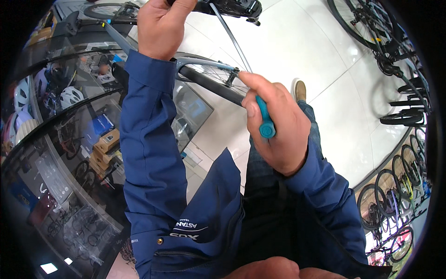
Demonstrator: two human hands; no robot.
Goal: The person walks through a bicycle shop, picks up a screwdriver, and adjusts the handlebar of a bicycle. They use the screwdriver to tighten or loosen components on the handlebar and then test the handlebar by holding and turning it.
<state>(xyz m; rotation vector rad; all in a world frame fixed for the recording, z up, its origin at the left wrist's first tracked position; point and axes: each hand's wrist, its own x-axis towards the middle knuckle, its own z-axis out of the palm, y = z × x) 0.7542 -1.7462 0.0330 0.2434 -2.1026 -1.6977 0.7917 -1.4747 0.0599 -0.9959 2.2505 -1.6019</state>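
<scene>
My right hand (283,125) is closed around a teal-handled tool (265,116), its index finger stretched forward. A slim metal rod (231,35) slants from a black part (237,8) at the top down to that fingertip; whether it belongs to the tool, I cannot tell. At the upper edge my left hand (162,28) is curled, fingers bent, beside the black part. What it grips is cut off by the frame. Below and between the hands lies a bicycle wheel (211,87) with a black tyre, held by a grey-blue frame tube (204,61).
A glass display case (60,135) with helmets (71,96) and boxes (106,142) runs along my left. White floor tiles (306,42) spread ahead and right. A bicycle (371,35) stands at the far right, and several more bicycles (392,195) line the lower right.
</scene>
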